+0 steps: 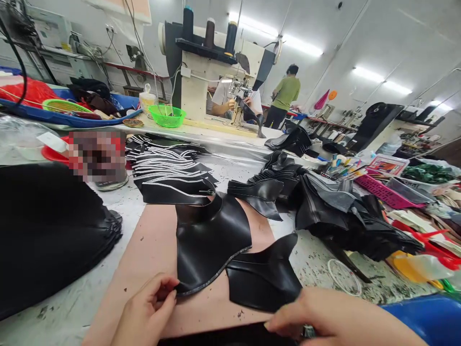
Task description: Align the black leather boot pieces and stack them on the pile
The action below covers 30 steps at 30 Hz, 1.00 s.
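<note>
A curved black leather piece (212,235) with a pale-edged lower rim lies on a pink board (133,259). My left hand (151,302) pinches its lower left corner between thumb and fingers. To the right, a second black leather piece (262,281) rests on the board, partly under the first. My right hand (320,315) is curled at the bottom edge, its fingertips by a dark flat piece (230,335) that the frame cuts off. Something small and shiny shows under that hand, but I cannot make out what it holds.
Stacked black pieces with white strips (173,168) lie behind the board. A large black stack (50,230) stands left, more leather piles (324,206) right. A pink basket (391,190) is farther right. Beyond, a person works at a sewing machine (196,86); another person (286,93) stands behind.
</note>
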Available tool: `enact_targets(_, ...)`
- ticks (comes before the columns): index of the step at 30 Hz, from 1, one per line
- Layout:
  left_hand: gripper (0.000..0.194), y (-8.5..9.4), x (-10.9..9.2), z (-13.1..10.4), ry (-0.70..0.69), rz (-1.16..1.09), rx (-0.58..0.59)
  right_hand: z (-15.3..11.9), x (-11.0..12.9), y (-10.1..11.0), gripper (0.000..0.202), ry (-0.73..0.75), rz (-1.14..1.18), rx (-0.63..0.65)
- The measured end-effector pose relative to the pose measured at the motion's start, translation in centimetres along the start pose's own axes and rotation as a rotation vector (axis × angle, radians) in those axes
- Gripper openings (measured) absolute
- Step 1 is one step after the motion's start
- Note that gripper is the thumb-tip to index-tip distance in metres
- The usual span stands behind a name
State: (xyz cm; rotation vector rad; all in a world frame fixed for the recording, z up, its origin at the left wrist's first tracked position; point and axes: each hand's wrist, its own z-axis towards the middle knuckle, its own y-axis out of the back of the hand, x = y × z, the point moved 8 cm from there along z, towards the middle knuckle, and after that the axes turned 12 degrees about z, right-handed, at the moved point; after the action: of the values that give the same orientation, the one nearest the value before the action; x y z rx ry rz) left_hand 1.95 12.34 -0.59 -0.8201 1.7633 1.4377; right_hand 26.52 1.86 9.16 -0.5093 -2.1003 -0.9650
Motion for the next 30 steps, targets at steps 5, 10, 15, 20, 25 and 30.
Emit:
enact_targets(5, 0.015, -0.7, -1.7, -0.2, -0.11, 0.178, 0.062, 5.7, -0.9, 1.9, 0.011, 0.007, -0.508, -0.623)
enact_targets(10, 0.026, -1.4, -4.2, -1.9, -0.357, 0.417, 0.122, 6.1, -3.1, 2.2, 0.006, -0.101, -0.711, -0.473)
enact_targets(15, 0.033, -1.4, -5.8, -3.4, -0.728, 0.721, 0.144, 5.0, -0.5, 0.2, 0.012, 0.065, -0.439, -0.098)
enact_targets(20, 0.055, -0.8, -4.8, -3.8, -0.865, 0.799, 0.251, 9.4, 3.1, -3.8, 0.012, 0.248, -0.393, -0.031)
enact_targets(25, 0.067, -0.2, -4.1, -4.0, -0.787, 0.749, 0.33, 12.3, 3.2, -5.3, 0.015, 0.201, -0.469, -0.047)
enact_targets(30, 0.043, 0.7, -5.1, -6.7, -0.996, 0.776, 0.065, 12.6, 3.1, -5.6, 0.017, 0.164, -0.489, -0.067)
